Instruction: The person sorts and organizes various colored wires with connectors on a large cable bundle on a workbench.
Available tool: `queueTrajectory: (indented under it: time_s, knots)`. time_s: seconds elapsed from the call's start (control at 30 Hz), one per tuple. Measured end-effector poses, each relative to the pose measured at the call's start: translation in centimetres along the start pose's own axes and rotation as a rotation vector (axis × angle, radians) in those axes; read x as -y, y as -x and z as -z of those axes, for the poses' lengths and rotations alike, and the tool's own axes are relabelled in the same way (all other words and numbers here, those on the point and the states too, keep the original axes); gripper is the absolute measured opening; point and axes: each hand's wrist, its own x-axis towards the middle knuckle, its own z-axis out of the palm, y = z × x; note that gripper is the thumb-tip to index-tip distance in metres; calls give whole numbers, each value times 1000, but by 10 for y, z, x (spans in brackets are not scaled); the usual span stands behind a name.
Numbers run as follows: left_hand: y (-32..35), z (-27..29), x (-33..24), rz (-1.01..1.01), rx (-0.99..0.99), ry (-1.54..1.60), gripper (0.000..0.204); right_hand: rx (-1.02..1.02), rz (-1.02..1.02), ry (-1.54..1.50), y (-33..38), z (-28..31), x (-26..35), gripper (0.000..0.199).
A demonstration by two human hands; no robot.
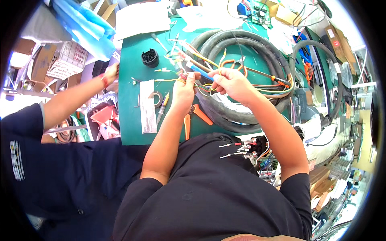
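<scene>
My left hand point(185, 90) is closed in a pinch on thin coloured wires at the stripped end of a thick cable. Opposite it, my right hand point(234, 85) pinches thin wires too, with its fingertips beside a thick blue wire point(204, 74). The wires fan out from a coiled black cable point(219, 42) on the green mat point(132, 126). Below my hands lie orange-handled pliers point(202, 115). Just beyond my right hand are orange-handled cutters point(228, 63) and a long screwdriver point(280, 82). Which exact wires sit between my fingertips is too small to tell.
Left on the mat are a black round connector point(150, 58), a tape roll point(157, 99), a white flat strip point(148, 108) and a yellow-tipped tool point(164, 103). A co-worker's hand point(111, 74) touches the mat's left edge. Metal-tipped leads point(243, 148) hang by my waist.
</scene>
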Motion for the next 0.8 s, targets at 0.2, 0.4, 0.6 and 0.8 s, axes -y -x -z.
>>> queueTrajectory:
  time_s: [0.2, 0.4, 0.6, 0.8]
  knots:
    - [-2, -44, -32, -166, 217, -384, 28, 92, 201, -127, -8, 4, -3, 34]
    - [-9, -47, -51, -282, 428, -786, 23, -76, 155, -285, -4, 10, -9, 25]
    - [-3, -45, -43, -374, 347, -645, 22, -160, 167, -402, -7, 14, -5, 17]
    - [0, -46, -43, -188, 341, -343, 27, -104, 142, -472, -5, 15, -7, 20]
